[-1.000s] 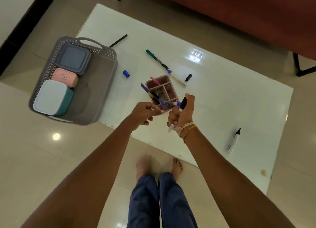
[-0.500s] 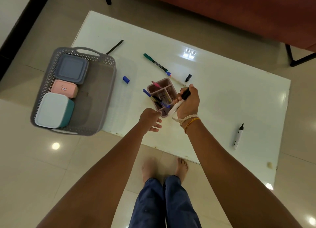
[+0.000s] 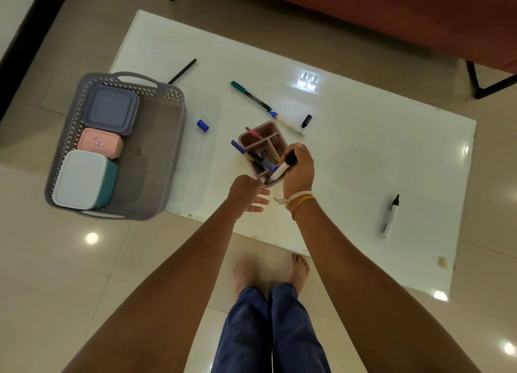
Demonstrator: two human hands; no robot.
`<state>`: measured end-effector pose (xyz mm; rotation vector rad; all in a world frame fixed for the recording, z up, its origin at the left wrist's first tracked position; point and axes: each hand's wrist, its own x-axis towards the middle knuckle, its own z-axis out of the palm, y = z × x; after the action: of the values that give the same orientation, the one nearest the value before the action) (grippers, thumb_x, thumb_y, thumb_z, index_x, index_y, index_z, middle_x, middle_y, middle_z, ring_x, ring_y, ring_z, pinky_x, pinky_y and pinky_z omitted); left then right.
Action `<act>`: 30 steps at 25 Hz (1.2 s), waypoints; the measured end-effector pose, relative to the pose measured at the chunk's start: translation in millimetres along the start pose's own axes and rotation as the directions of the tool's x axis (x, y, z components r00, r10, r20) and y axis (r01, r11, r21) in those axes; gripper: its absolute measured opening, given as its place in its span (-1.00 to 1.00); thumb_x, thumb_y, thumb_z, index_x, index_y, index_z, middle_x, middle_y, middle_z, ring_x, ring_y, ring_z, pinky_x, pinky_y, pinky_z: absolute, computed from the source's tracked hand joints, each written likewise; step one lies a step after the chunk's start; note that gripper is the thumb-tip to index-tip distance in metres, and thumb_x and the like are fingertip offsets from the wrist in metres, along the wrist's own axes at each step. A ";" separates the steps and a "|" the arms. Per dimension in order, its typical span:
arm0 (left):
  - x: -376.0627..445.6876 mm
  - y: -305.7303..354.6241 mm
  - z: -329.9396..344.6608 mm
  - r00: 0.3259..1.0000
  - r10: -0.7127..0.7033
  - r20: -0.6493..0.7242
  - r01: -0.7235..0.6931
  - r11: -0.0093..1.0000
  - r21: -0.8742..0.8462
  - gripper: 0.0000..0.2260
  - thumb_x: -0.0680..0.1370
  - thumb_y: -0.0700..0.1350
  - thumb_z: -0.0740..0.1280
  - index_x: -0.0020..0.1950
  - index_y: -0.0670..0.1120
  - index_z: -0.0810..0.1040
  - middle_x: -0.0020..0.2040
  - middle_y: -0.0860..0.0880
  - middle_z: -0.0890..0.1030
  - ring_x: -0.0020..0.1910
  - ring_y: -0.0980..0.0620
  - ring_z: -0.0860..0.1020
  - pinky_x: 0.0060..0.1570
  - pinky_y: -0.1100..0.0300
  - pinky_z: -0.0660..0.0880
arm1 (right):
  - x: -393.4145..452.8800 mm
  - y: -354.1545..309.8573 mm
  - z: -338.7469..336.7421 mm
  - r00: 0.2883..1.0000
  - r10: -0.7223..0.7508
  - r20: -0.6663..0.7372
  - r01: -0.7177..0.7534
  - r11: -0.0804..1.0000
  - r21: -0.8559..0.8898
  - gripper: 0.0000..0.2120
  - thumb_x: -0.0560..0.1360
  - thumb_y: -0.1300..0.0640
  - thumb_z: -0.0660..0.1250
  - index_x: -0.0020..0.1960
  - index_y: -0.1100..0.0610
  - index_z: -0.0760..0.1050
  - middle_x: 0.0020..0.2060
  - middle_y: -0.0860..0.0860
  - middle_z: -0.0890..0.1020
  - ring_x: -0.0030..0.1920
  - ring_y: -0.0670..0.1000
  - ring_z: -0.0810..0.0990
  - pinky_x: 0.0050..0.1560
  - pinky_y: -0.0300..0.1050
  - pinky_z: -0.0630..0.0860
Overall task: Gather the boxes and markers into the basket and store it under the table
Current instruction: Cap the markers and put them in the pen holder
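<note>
Since a second ago the left hand (image 3: 247, 192) has let go and now hangs with loose, spread fingers beside the pink holder (image 3: 264, 153) on the white table (image 3: 363, 154). Her right hand (image 3: 298, 167) is clamped on a white marker (image 3: 282, 168), lowering its end into the holder. At the table's left end the grey basket (image 3: 165, 160) holds three boxes (image 3: 84, 179).
</note>
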<state>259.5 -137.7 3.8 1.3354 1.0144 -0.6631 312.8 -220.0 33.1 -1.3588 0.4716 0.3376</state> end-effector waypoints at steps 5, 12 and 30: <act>-1.5 -4.8 3.2 0.996 0.056 -0.066 -0.057 0.998 -0.021 -0.82 0.64 -0.03 0.20 0.02 -0.13 0.46 0.19 -0.16 0.63 0.04 -0.17 0.65 -0.04 -0.03 0.57 | -20.5 24.2 -5.5 1.000 0.009 -0.023 -0.015 0.967 -0.253 -0.75 0.64 0.17 0.09 -0.04 0.28 0.48 -0.17 0.02 0.55 -0.20 -0.13 0.51 -0.25 -0.56 0.41; -1.6 -9.2 9.8 0.998 0.004 -0.069 -0.006 1.000 -0.022 -0.70 0.66 -0.01 0.14 0.17 -0.21 0.49 0.20 -0.16 0.62 0.05 -0.19 0.63 0.05 -0.06 0.53 | -20.2 24.1 -18.8 0.991 -0.084 -0.108 0.032 0.911 -0.411 -0.76 0.59 0.17 0.22 0.07 0.25 0.62 -0.17 -0.01 0.59 -0.26 -0.19 0.51 -0.26 -0.58 0.37; 8.9 2.7 196.1 1.000 0.003 -0.004 -0.003 0.985 0.171 -0.80 0.56 -0.15 0.16 0.07 -0.14 0.53 -0.08 -0.12 0.66 -0.21 -0.09 0.60 -0.23 0.17 0.50 | 57.8 0.9 -278.3 0.809 -0.003 -0.588 -0.472 0.593 -0.652 -0.61 0.45 0.16 0.30 0.23 0.24 0.35 0.22 0.22 0.42 0.23 0.23 0.42 0.15 0.04 0.43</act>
<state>307.4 -327.1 -15.3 1.4872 0.9755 -0.7589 326.7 -495.3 -36.1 -2.2932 1.0886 0.4125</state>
